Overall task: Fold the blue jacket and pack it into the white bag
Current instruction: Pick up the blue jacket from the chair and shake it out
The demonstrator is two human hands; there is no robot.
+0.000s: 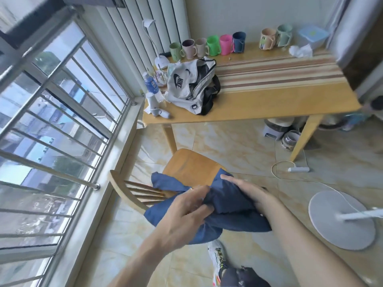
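The blue jacket [226,212] is bunched into a loose bundle in the air over the back of a wooden chair [190,164]. My left hand [186,206] grips its left side with fingers curled into the cloth. My right hand [246,189] lies over the top right of the bundle, fingers pressed along the fabric. The white bag [186,83] with black straps and a dark logo sits slumped and partly unzipped on the left end of the wooden table [269,100], well beyond the chair.
A row of coloured mugs [213,45], a desk lamp [159,59], a water bottle [151,83] and a striped cloth [275,69] are on the table. A barred window [51,121] runs along the left. A fan base [342,220] and a power strip [298,169] lie on the tiled floor at right.
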